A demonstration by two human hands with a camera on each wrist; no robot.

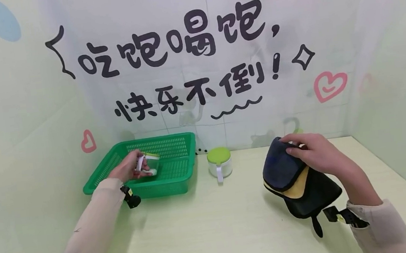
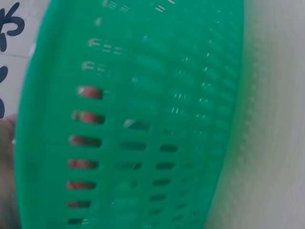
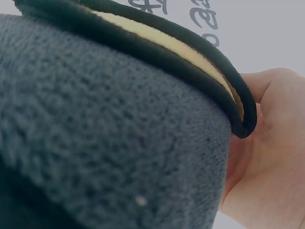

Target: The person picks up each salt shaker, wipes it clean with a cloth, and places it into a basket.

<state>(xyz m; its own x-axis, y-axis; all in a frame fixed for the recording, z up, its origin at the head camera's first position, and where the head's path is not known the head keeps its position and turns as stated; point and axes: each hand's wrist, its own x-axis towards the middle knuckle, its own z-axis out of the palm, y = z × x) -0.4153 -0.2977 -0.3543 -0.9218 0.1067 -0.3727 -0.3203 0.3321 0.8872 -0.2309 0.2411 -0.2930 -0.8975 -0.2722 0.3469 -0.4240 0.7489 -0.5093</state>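
Note:
My left hand (image 1: pixel 128 168) reaches over the near rim of a green plastic basket (image 1: pixel 185 157). It holds a small clear jar (image 1: pixel 152 162) with a green lid and a white handle inside the basket. In the left wrist view the basket wall (image 2: pixel 157 109) hides the jar, and fingers show through its slots. On the right, my right hand (image 1: pixel 316 153) pinches the top of a folded bundle of cloth (image 1: pixel 281 167), navy, yellow and black with dark edging. The cloth hangs tilted over the table, a dark loop at its bottom. Up close its surface (image 3: pixel 119 119) looks fuzzy.
A second jar (image 1: pixel 220 164) with a green lid and white handle stands on the pale table (image 1: pixel 214 229), right of the basket. Behind it is a printed white curtain (image 1: pixel 196 68) with dark lettering. Pale walls (image 1: pixel 393 79) close both sides.

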